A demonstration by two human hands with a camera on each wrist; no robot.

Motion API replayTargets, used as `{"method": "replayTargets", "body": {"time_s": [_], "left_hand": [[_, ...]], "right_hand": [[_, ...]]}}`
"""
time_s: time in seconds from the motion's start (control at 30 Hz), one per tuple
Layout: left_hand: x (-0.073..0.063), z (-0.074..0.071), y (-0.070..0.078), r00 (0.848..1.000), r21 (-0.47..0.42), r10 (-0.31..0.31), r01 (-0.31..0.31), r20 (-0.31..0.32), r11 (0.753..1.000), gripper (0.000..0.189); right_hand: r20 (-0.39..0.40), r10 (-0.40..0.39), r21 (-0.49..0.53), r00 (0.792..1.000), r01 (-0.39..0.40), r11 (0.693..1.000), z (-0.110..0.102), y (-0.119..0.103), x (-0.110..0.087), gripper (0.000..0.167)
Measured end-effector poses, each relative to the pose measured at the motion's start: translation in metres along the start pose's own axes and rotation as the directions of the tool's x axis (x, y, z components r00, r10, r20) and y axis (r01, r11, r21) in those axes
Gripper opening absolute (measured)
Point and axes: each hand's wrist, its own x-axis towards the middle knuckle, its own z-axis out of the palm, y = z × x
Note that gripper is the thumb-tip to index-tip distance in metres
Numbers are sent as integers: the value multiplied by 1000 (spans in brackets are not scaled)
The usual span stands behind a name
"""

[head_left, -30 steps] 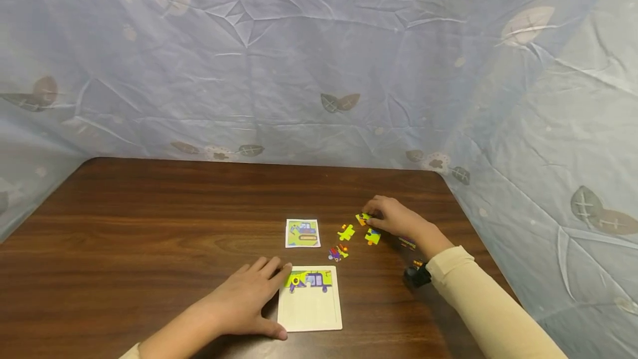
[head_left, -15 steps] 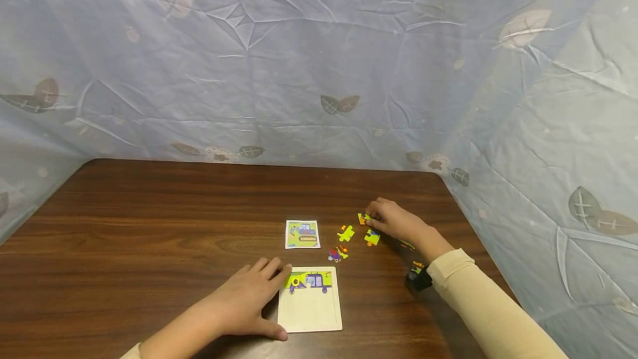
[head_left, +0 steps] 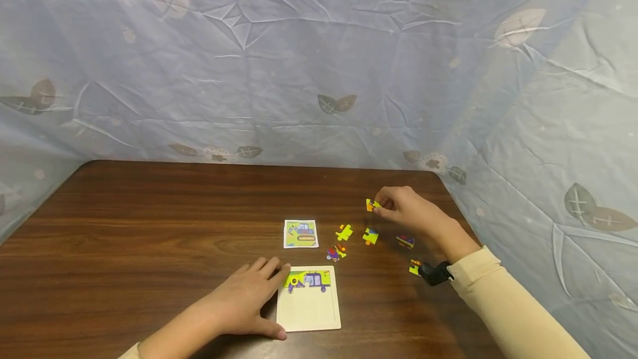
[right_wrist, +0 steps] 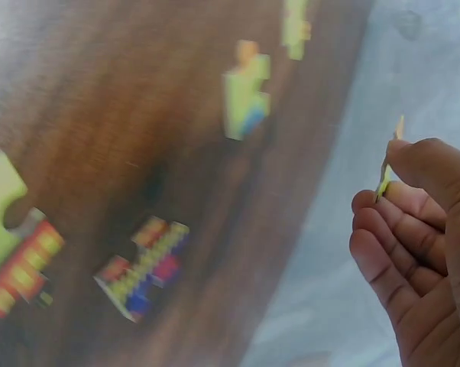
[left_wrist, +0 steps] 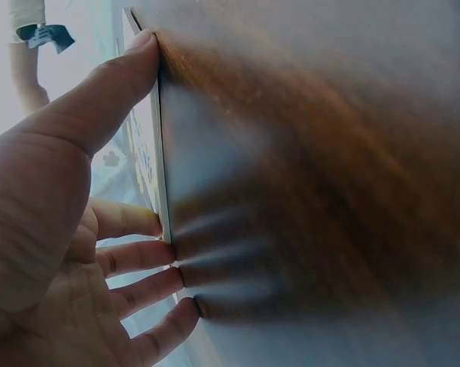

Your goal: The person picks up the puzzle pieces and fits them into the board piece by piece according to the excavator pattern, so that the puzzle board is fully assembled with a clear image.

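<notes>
My right hand point(head_left: 411, 212) pinches a yellow-green and orange jigsaw piece point(head_left: 370, 204) between thumb and fingers, raised above the table. Seen edge-on in the right wrist view, the piece point(right_wrist: 383, 180) shows only as a thin strip. My left hand point(head_left: 244, 299) rests against the left side of a pale square puzzle board point(head_left: 309, 314), fingers spread, thumb at the near corner. Along the board's top, pieces joined in a row show a purple vehicle cab point(head_left: 315, 280). In the left wrist view, the thumb point(left_wrist: 111, 92) touches the board's edge and the fingertips meet the tabletop.
Several loose jigsaw pieces lie on the dark wooden table point(head_left: 174, 215): a yellow-green piece point(head_left: 344, 232), a green-and-blue piece point(head_left: 370, 236), and others farther right. A small picture card point(head_left: 301, 234) lies beyond the board. A wrinkled cloth curtain point(head_left: 279, 71) surrounds the table's far sides.
My right hand has picked up the jigsaw piece from the table and moved up and slightly right, uncovering pieces under the wrist. The left hand stays at the board.
</notes>
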Motion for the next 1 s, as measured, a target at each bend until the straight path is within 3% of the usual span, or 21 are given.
{"method": "replayTargets", "body": {"time_s": [0.33, 0.83, 1.0], "left_hand": [[0, -1, -2, 1000, 24, 16, -16, -15, 1000, 115], [0, 1, 0, 1000, 8, 5, -5, -5, 1000, 117], [0, 0, 0, 1000, 7, 5, -5, -10, 1000, 117]], "right_hand": [[-29, -55, -26, 998, 54, 998, -20, -11, -5, 11], [-15, -72, -52, 997, 71, 996, -12, -35, -8, 14], [-6, -126, -95, 992, 125, 988, -4, -52, -9, 20]]}}
